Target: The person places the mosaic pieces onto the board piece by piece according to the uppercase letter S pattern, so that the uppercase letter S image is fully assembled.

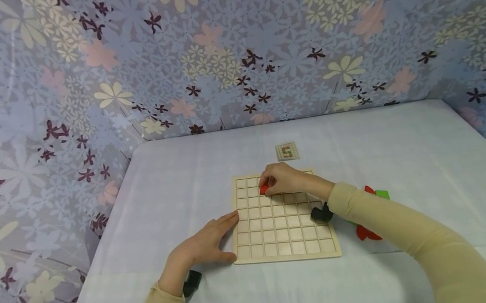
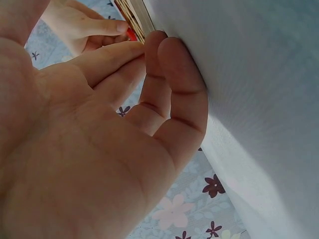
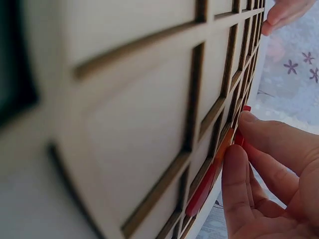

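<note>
A pale wooden board (image 1: 280, 222) with a grid of square recesses lies on the table. My right hand (image 1: 283, 179) is over its far left part and pinches a small red piece (image 1: 264, 189) between thumb and fingers. In the right wrist view, another red piece (image 3: 202, 193) and an orange piece (image 3: 224, 148) sit in squares of the board beside these fingertips; in the head view the hand hides them. My left hand (image 1: 206, 241) rests at the board's left edge, fingers extended and thumb spread, touching the rim and holding nothing.
A small square card (image 1: 287, 151) with an S-like pattern on a grid lies behind the board. Right of the board, partly under the right forearm, are red pieces (image 1: 368, 233) and a green piece (image 1: 382, 194). Flowered cloth (image 1: 224, 63) hangs behind the white-covered table (image 1: 182, 173).
</note>
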